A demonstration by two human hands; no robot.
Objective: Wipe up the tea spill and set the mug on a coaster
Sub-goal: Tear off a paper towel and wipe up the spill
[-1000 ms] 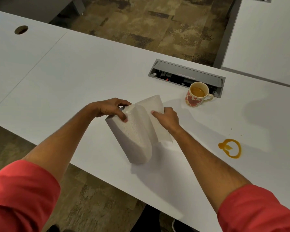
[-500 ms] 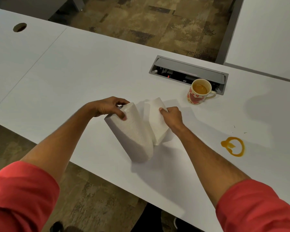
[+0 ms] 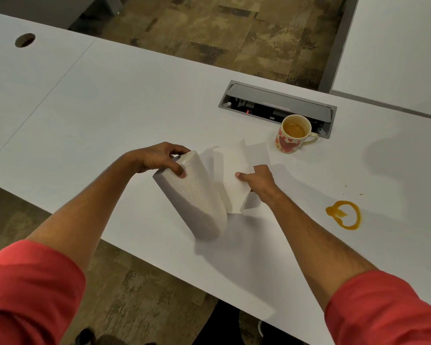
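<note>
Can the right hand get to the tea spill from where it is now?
Probably yes: bare table lies between the right hand and the tea spill, with nothing in the way, though the hand is occupied pinching a paper towel sheet.

The loose sheet (image 3: 237,178) is now drawn further out from the paper towel roll (image 3: 197,195), pulled rightward by the right hand (image 3: 258,181), which is shifted away from the roll and closer to the mug (image 3: 292,135). A wider gap is opened between sheet and roll.
</note>
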